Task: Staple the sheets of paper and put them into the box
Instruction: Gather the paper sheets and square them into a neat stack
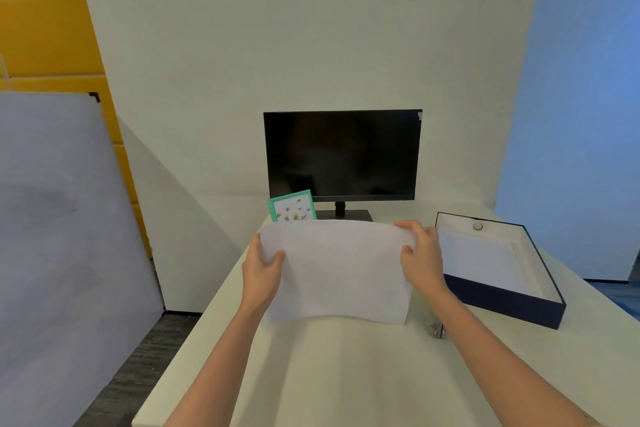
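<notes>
Over the white worktop [346, 378], the sheets of paper [337, 274] are pinched at their side edges by the left hand [262, 270] and right hand [421, 253]. An open box [509, 308] is set just right; a monitor [343, 156] is backed by a white wall [311, 28].

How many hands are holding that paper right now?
2. The left hand grips the sheets of paper at their left edge. The right hand grips their right edge, beside the open box.

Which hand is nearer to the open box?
The right hand: it grips the sheets just beside the box; the left hand holds the far edge.
</notes>
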Available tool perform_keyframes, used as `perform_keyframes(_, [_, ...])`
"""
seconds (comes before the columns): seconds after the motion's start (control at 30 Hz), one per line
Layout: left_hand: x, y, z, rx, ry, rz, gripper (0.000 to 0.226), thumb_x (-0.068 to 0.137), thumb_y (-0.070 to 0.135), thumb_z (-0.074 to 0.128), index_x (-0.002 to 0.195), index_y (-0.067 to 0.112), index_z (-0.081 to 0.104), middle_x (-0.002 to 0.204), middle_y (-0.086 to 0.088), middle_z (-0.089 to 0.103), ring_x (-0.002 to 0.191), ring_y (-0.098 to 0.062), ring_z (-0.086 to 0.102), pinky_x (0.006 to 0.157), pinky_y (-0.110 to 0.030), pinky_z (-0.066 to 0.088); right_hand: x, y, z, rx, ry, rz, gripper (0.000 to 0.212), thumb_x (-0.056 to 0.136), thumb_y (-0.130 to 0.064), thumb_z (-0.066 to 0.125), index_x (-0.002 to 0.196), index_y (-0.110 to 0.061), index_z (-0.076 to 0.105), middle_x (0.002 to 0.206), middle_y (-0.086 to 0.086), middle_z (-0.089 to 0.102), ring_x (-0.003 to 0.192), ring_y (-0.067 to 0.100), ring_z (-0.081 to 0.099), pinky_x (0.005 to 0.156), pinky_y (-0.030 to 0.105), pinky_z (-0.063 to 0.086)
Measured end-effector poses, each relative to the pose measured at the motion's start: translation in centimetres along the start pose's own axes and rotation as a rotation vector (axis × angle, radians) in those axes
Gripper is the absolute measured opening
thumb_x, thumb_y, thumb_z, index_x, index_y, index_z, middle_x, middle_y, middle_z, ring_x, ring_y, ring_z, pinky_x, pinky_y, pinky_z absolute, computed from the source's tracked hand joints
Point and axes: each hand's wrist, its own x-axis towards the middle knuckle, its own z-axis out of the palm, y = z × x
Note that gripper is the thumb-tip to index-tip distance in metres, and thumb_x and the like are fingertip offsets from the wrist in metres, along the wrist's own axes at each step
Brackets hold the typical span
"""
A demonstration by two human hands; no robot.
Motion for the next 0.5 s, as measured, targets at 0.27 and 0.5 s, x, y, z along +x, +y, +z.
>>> perform_keyframes(0.27, [1.5, 12.7, 0.7, 0.534, -0.282, 0.552, 0.020, 0.093, 0.009, 0.050, 0.112, 0.016, 0.049, 0.102, 0.003, 0.057, 0.099, -0.022, 0.057, 0.080, -0.032, 0.042, 2.2, -8.1, -6.1, -0.139, -0.484, -0.103, 0.033, 0.079, -0.030, 0.070, 0.109, -0.031, 0.059, 0.129, -0.001, 0.052, 0.123, 0.022, 0.047, 0.106, 0.050, 0.037])
perform_keyframes(0.5, [1.2, 15.7, 1.2, 0.837, -0.024, 0.740, 0.020, 0.088, 0.035, 0.055, 0.098, 0.020, 0.048, 0.089, 0.004, 0.059, 0.080, -0.022, 0.056, 0.068, -0.033, 0.037, 1.0, -8.8, -4.7, 0.395, -0.400, 0.013, 0.026, 0.089, -0.016, 0.059, 0.115, -0.018, 0.060, 0.112, 0.004, 0.066, 0.098, 0.021, 0.065, 0.081, 0.035, 0.054])
